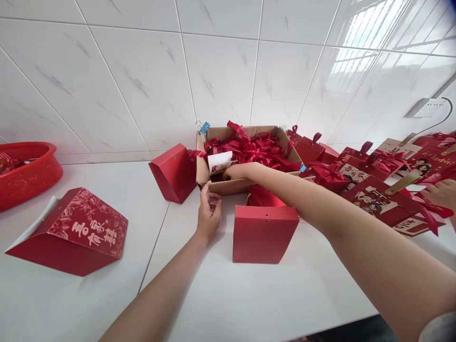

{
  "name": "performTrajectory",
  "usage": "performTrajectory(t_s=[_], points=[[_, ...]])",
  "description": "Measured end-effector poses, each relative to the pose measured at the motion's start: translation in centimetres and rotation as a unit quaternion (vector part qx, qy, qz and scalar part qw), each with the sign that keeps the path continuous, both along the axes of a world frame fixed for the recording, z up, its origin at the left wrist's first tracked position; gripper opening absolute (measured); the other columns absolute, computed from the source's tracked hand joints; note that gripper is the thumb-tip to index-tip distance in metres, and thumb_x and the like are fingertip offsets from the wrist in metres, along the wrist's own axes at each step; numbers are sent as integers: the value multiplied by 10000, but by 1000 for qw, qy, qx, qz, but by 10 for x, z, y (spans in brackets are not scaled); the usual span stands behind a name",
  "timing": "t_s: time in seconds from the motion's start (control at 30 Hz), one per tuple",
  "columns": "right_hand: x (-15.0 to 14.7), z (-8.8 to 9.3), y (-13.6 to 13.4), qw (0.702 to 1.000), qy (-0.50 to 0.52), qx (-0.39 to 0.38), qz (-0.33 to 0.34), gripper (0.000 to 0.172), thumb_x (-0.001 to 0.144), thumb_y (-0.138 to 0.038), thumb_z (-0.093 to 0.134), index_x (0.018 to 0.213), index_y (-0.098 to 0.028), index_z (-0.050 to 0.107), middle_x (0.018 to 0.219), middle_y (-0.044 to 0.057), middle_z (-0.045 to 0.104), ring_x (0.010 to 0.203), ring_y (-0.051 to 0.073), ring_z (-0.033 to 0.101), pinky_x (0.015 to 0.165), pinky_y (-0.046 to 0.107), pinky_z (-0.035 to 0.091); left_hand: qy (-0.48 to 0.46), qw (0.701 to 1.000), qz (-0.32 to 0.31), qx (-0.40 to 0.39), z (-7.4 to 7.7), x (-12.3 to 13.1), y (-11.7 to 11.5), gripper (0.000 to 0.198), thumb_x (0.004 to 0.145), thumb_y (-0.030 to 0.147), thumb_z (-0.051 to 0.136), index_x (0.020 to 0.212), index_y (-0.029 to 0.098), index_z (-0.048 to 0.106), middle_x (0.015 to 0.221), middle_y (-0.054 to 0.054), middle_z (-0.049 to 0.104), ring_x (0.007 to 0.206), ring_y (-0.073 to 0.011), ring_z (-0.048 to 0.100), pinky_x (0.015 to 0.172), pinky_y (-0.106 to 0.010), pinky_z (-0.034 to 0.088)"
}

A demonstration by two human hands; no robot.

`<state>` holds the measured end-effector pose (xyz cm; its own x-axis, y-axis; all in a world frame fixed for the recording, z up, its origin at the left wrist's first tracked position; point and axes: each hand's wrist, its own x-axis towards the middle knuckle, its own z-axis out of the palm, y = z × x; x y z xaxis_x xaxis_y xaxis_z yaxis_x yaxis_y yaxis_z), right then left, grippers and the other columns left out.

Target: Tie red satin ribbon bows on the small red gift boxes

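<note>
The right forearm (pixel 331 218) leads to the right hand (pixel 234 172), dipped in the carton (pixel 233 188), its fingers hidden, grip untellable. Nearer and leftward, the left hand (pixel 209 214) curls at the carton's corner, apparently steadying it, pinch unclear. Beyond the right hand lie red ribbons (pixel 258 148), presumably boxed within reach; nearer stands a red box (pixel 264 240).

Glossy wall (pixel 221 80) of white, grey-veined tiles: rises behind the smooth white tabletop (pixel 249 299), catches a bright barred reflection (pixel 359 42) above its right side. Curved-rimmed red plastic basket (pixel 35 171): stands at the tabletop's left end. White boxy wall socket (pixel 425 108) with thin curved cable (pixel 439 122): sits above the tabletop's right end.
</note>
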<state>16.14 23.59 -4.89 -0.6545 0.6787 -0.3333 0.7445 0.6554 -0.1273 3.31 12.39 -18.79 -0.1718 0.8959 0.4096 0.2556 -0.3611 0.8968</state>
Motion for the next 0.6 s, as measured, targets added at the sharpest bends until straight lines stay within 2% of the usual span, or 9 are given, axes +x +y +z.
performTrajectory(t_s=[0.07, 0.13, 0.23, 0.3, 0.4, 0.47, 0.53, 0.6], points=[[0, -1, 0, 1000, -3, -1, -30, 461, 830, -176, 551, 1290, -160, 577, 1249, 120, 648, 959, 244, 661, 797, 299, 498, 0, 1000, 1, -3, 0, 0, 0, 629, 871, 253, 528, 1436, 298, 255, 962, -26, 554, 947, -173, 577, 782, -298, 453], [1, -3, 1, 998, -2, 9, -63, 556, 874, -217, 481, 1422, -156, 412, 1340, 154, 572, 981, 260, 657, 802, 339, 510, 0, 1000, 2, -5, 0, 0, 1, 628, 864, 249, 534, 1428, 296, 260, 964, -27, 553, 956, -176, 580, 776, -294, 450], [1, -8, 4, 995, -2, 33, -89, 623, 890, -234, 439, 1486, -170, 270, 1484, 177, 392, 1178, 310, 562, 873, 404, 499, -2, 1000, -3, -4, 0, -1, 2, 629, 860, 249, 536, 1423, 296, 258, 957, -24, 546, 954, -177, 582, 776, -294, 451], [-1, -10, 5, 995, -4, 54, -88, 618, 863, -214, 483, 1461, -187, 327, 1519, 166, 327, 1292, 340, 456, 956, 454, 456, -3, 1000, -6, 1, -1, -1, 2, 633, 859, 250, 535, 1424, 299, 254, 948, -21, 538, 943, -176, 582, 770, -293, 452], [-6, -10, 7, 995, -6, 80, -64, 471, 797, -143, 573, 1267, -171, 572, 1504, 156, 357, 1359, 359, 362, 1065, 472, 361, 1, 1000, -8, 9, -2, -1, 3, 641, 854, 248, 539, 1425, 300, 252, 936, -17, 530, 923, -169, 576, 759, -287, 454], [-8, -8, 6, 996, -8, 79, -47, 385, 771, -112, 610, 1153, -144, 649, 1426, 178, 470, 1301, 351, 443, 1053, 436, 383, 2, 1000, -10, 12, -3, -1, 3, 649, 848, 244, 545, 1424, 301, 251, 933, -15, 527, 910, -164, 572, 758, -286, 456], [-10, -7, 5, 997, -1, 65, -32, 418, 773, -118, 632, 1191, -137, 632, 1315, 178, 586, 1179, 318, 562, 977, 383, 455, -2, 1000, -13, 13, -3, -1, 3, 664, 841, 235, 547, 1424, 306, 237, 932, -12, 520, 895, -158, 574, 754, -285, 458], [-10, -7, 4, 998, 18, 52, -13, 502, 768, -135, 666, 1263, -141, 583, 1254, 157, 639, 1109, 289, 610, 915, 336, 494, -9, 1000, -20, 14, -4, -1, 2, 682, 834, 222, 548, 1425, 314, 221, 930, -8, 512, 882, -153, 581, 749, -284, 459]])
